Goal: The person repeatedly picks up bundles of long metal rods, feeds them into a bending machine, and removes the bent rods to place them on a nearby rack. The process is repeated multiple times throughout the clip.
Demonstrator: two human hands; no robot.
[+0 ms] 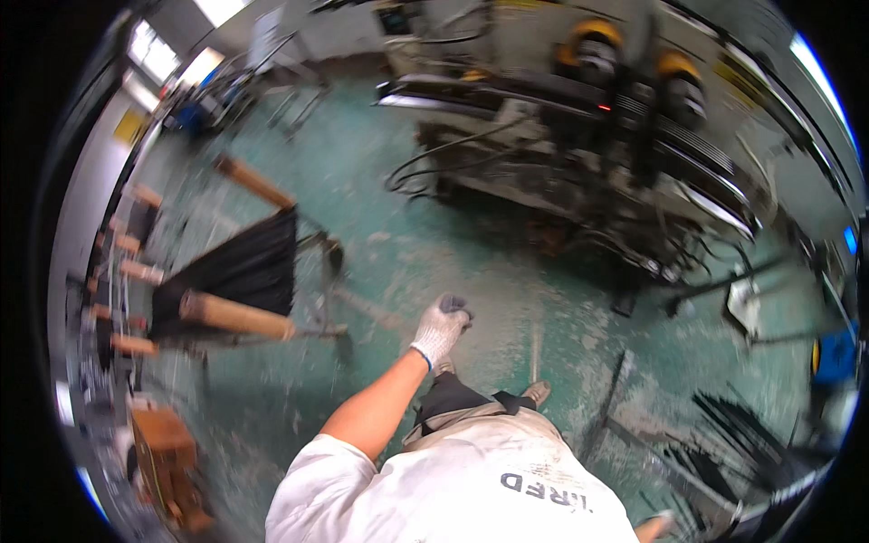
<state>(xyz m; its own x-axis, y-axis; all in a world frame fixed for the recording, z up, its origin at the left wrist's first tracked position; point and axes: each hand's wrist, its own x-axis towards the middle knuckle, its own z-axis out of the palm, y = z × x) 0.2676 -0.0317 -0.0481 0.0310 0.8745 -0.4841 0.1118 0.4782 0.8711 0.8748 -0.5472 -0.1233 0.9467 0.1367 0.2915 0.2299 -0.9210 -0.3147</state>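
My left hand (444, 324), in a white knit glove with grey fingers, hangs in front of my body above the green floor. Its fingers are curled in, and I see nothing held in them. Low at the right edge of my white shirt, a small, blurred part of my right hand (665, 519) shows beside my hip; its fingers cannot be made out. Left of my left hand stands a metal rack (328, 290) with black material (240, 267) spread between two brown rollers, the nearer roller (237, 314) and the farther roller (255, 181). Neither hand touches it.
A long machine (543, 172) with two yellow-topped round units and hanging cables spans the far right. Dark strips (738, 434) lie on a metal frame (670, 471) at lower right. A brown box (165, 443) sits at lower left, below several brown roll ends (136, 271).
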